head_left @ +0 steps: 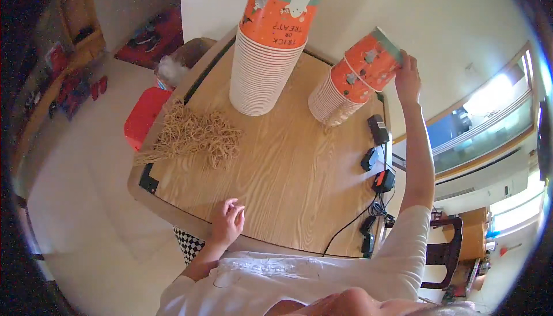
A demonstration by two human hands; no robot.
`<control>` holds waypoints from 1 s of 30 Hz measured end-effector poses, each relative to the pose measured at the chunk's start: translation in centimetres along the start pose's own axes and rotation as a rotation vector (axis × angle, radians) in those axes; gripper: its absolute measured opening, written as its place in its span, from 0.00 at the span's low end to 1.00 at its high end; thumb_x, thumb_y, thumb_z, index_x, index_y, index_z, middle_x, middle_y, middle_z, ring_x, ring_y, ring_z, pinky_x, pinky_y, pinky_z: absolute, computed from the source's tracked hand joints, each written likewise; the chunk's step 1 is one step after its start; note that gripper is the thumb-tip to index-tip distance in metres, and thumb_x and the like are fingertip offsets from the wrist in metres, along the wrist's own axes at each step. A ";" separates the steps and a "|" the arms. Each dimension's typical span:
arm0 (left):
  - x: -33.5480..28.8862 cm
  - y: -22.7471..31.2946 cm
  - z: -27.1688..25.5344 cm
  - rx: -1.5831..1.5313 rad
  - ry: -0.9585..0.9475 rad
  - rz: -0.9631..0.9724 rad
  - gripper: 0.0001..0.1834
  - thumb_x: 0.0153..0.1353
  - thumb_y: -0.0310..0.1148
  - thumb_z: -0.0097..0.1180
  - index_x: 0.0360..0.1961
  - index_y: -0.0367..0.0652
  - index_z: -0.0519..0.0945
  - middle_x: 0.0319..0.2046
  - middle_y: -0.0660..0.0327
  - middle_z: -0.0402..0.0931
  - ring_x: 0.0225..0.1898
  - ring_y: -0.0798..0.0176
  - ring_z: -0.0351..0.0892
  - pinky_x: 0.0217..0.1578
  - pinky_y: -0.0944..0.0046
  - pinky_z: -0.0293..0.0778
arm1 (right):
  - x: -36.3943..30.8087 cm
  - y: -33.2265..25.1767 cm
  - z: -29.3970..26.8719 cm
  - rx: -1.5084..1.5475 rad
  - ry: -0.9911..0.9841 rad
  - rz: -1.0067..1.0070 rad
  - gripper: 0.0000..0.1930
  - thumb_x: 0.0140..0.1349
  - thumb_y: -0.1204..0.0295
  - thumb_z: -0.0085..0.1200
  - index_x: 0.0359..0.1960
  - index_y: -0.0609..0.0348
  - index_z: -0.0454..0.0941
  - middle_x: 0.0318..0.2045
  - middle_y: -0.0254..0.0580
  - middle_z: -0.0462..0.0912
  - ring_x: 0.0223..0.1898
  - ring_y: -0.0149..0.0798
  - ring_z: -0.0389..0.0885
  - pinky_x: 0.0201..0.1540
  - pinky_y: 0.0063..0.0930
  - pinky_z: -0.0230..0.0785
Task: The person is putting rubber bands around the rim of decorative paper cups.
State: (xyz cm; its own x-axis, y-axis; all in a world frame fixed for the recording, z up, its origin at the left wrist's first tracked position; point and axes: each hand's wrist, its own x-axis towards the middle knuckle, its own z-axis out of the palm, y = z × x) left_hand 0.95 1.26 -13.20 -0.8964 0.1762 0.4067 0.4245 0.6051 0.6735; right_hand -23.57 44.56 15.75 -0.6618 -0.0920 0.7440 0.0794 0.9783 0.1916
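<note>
The person wears a white, loose-fitting top whose fabric gathers in soft folds across the chest at about six o'clock in the head view, with a faint line of stitching or trim running across it. Its sleeves are short, ending above the elbows, so both forearms are bare from there down to the left hand [227, 222] at about seven o'clock and the right hand [407, 78] at about two o'clock. No watch, ring or bracelet shows on either wrist.

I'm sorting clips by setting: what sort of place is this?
Probably a room in a home: a wooden table bearing stacked paper cups and rubber bands, shoes by the wall, and a large window.
</note>
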 end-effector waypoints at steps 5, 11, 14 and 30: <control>0.0 0.0 0.2 0.007 0.012 0.007 0.10 0.43 0.25 0.58 0.30 0.44 0.75 0.38 0.59 0.69 0.33 0.58 0.70 0.33 0.60 0.69 | -1.0 -0.5 1.5 -0.023 -0.030 0.011 0.26 0.50 0.80 0.46 0.53 0.46 0.63 0.48 0.39 0.68 0.44 0.47 0.73 0.39 0.39 0.71; 0.2 0.4 -0.3 0.042 -0.017 0.011 0.10 0.43 0.25 0.58 0.30 0.45 0.75 0.38 0.60 0.69 0.33 0.59 0.70 0.33 0.60 0.69 | -2.8 -1.0 1.9 -0.068 -0.100 -0.065 0.23 0.53 0.74 0.46 0.53 0.45 0.65 0.47 0.41 0.69 0.47 0.43 0.72 0.38 0.36 0.73; 0.2 0.5 -0.3 0.054 -0.012 0.012 0.10 0.43 0.25 0.58 0.30 0.45 0.75 0.38 0.59 0.69 0.33 0.59 0.70 0.33 0.60 0.69 | -3.5 -1.4 2.0 -0.079 -0.123 -0.064 0.23 0.52 0.74 0.47 0.53 0.45 0.66 0.47 0.42 0.70 0.47 0.44 0.71 0.39 0.36 0.73; 0.1 0.6 -0.5 0.036 -0.024 0.004 0.09 0.44 0.24 0.57 0.30 0.43 0.75 0.38 0.58 0.69 0.34 0.57 0.70 0.34 0.59 0.69 | -6.4 -1.0 4.7 0.050 -0.021 -0.123 0.26 0.53 0.75 0.47 0.57 0.51 0.60 0.51 0.47 0.67 0.50 0.51 0.67 0.48 0.41 0.66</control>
State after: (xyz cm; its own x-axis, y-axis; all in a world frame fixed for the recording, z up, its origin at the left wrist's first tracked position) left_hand 1.22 1.25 -12.40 -0.8976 0.1968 0.3945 0.4239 0.6315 0.6493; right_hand -22.91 45.09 7.78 -0.6797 -0.2087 0.7031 -0.0402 0.9678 0.2484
